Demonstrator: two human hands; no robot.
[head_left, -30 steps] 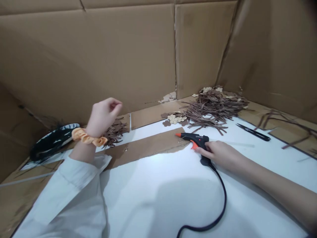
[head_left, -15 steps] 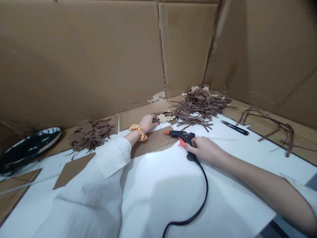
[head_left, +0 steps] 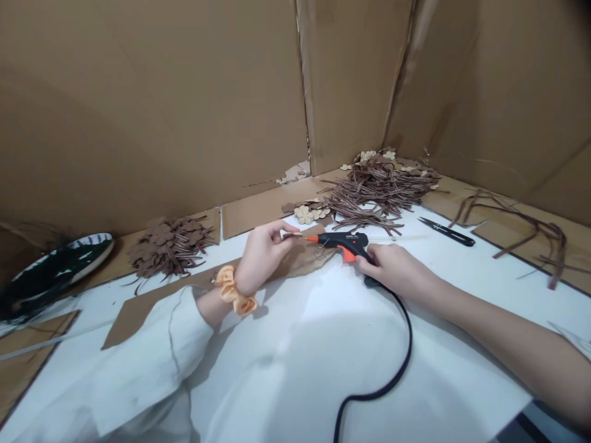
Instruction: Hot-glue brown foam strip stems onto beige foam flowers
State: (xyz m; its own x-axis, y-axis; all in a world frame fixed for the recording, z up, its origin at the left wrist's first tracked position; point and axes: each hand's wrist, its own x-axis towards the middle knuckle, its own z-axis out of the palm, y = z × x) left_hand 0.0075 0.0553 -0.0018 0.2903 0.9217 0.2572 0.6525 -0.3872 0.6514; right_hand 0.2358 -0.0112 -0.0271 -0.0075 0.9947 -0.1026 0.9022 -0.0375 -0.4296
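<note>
Between its thumb and fingers my left hand [head_left: 265, 253] pinches a small flat flower piece [head_left: 292, 235], seen nearly edge-on. My right hand [head_left: 392, 264] is wrapped round the handle of a black and orange glue gun [head_left: 344, 240]. The gun's orange nozzle points left, with its tip right beside the piece; whether they touch I cannot tell. Beneath both lies a strip of brown cardboard [head_left: 295, 263]. Just behind my left hand is a small pile of cream and brown flower pieces [head_left: 310, 213].
Brown strips [head_left: 383, 187] are heaped at the back right, near black snips [head_left: 446, 232] and loose strips [head_left: 530, 224]. Brown flowers [head_left: 164, 243] and an oval dish [head_left: 60, 271] stand left. The gun's black cable [head_left: 409, 344] runs toward me. Cardboard walls rise behind.
My left hand has come back from the flower pile with a piece in its fingers, close to the nozzle. The glue gun and my right hand have shifted slightly right in view.
</note>
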